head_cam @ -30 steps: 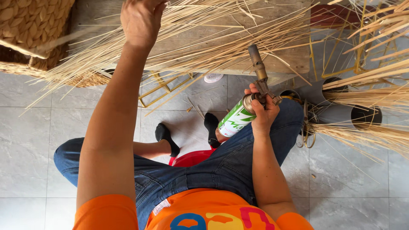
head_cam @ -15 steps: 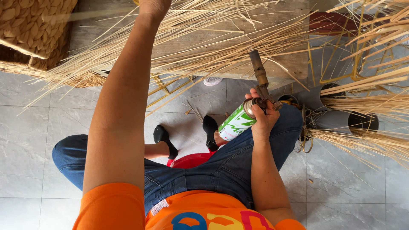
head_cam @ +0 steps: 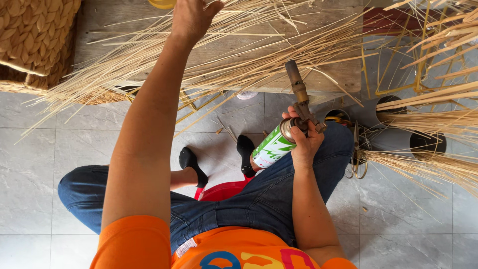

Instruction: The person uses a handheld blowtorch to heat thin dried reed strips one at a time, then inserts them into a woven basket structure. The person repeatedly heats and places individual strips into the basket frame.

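Bench (head_cam: 318, 82): low, weathered grey wood, at the top of the view; serves as the landmark below.
Straw strands (head_cam: 239, 55): pale, thin, loose, fanned across the bench and overhanging its near edge.
Left hand (head_cam: 191, 17): reaches out over the bench, fingers curled down into the strands; how firmly it holds them cannot be told.
Right hand (head_cam: 303, 142): below the bench's near edge, closed around the neck of a gas torch (head_cam: 286, 127).
Gas torch: green-and-white canister, brass nozzle pointing up toward the bench edge and the strands.
Woven basket (head_cam: 32, 37): left of the bench, thick plaited straw.
Straw bundles (head_cam: 433, 124): right of the bench, lying by grey pipes (head_cam: 398, 139).
Floor (head_cam: 59, 149): grey marbled tiles, in front of the bench, with stray strands.
Red stool (head_cam: 224, 189): under the seated person, in front of the bench.
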`<state>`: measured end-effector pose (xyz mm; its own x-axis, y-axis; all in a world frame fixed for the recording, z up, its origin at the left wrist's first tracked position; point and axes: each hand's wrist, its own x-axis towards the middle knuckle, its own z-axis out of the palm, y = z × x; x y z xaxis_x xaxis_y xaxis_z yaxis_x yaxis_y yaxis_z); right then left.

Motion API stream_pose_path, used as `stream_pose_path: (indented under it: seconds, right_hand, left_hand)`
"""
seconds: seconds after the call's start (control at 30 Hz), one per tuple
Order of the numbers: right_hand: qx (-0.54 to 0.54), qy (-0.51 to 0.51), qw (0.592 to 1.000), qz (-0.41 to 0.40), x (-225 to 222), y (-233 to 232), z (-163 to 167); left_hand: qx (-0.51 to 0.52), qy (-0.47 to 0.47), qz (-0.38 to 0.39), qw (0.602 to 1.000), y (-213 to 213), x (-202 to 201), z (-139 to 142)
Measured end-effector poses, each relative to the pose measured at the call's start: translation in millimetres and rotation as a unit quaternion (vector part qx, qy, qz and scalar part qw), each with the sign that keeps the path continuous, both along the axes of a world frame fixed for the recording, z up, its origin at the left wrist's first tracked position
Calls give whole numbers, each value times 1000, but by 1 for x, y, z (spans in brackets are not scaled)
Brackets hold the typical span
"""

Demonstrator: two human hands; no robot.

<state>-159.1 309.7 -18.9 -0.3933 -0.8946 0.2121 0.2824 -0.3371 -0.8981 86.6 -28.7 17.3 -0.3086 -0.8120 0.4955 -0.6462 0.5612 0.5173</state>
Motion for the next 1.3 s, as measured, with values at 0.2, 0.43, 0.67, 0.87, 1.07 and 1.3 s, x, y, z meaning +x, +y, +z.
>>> stream_pose_path:
  seconds: [0.2,0.43,0.67,0.87,1.07,1.3]
  right_hand:
    - [-7,-15,1000,7,-1,-8,1]
    - [1,-14,1000,-3,-3,-22,0]
    - [8,-4,1000,-18,-5,-29,0]
    - [9,-17,1000,-21,-6,-26,2]
    - [-8,-21,1000,-17,-9,-17,1]
    - [-12,10,999,-29,-6,-3,-1]
  left_hand:
    - [-8,-118,170,978,1,16,-28]
    - [27,-214,200,956,-13,21,-48]
    - [-66,-266,227,934,-30,20,-60]
    - [-83,-161,168,969,-23,29,-42]
    - [-194,-111,85,971,-5,39,1]
    - [-163,-57,41,984,104,74,69]
